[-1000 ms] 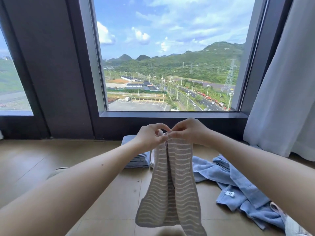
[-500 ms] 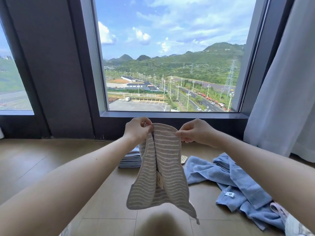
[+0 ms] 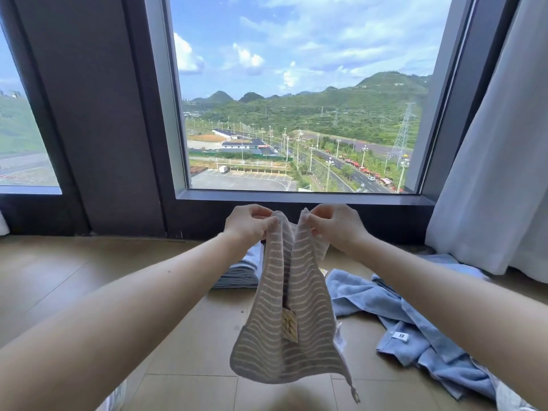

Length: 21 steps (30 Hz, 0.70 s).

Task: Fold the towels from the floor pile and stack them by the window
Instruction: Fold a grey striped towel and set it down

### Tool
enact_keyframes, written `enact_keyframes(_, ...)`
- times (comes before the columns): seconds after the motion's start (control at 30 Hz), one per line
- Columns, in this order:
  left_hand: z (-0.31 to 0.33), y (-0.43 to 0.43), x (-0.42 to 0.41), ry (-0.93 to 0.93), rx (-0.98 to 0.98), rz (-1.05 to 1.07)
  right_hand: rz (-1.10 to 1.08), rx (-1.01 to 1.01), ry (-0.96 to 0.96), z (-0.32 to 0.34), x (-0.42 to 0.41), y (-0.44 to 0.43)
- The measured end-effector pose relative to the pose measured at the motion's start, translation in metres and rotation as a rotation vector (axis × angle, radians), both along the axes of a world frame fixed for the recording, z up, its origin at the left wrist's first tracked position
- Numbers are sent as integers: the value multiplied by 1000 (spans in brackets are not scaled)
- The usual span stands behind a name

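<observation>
A grey towel with thin white stripes hangs in the air in front of me, a paper tag dangling at its middle. My left hand pinches its top left corner and my right hand pinches its top right corner, a hand's width apart. Behind the hanging towel, a stack of folded towels lies on the floor under the window. Loose blue towels lie crumpled on the floor to the right.
The wooden floor stretches out to the left. A dark window sill and wall close off the far side. A white curtain hangs at the right, reaching the floor beside the blue towels.
My hands first spread apart, opening the striped towel's top edge, then came closer together again, so the towel now sags in a fold between them.
</observation>
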State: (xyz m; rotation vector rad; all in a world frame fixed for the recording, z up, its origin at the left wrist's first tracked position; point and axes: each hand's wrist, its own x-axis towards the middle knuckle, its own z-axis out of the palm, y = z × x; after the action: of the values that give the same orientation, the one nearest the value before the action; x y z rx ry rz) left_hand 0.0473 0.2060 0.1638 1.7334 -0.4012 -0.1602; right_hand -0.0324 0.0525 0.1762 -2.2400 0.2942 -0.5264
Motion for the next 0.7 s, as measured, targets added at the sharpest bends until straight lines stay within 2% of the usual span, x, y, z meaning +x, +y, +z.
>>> enact_keyframes(0.23, -1, -8, -9, -7, -42, -57, 142, -98, -17, -6, 3, 20)
enact_keyframes(0.6, -1, -6, -8, -41, -64, -86, 217, 119, 82, -4, 5, 14)
enact_keyframes(0.7, 0, -3, -6, -153, 54, -96, 259, 201, 165, 0, 5, 12)
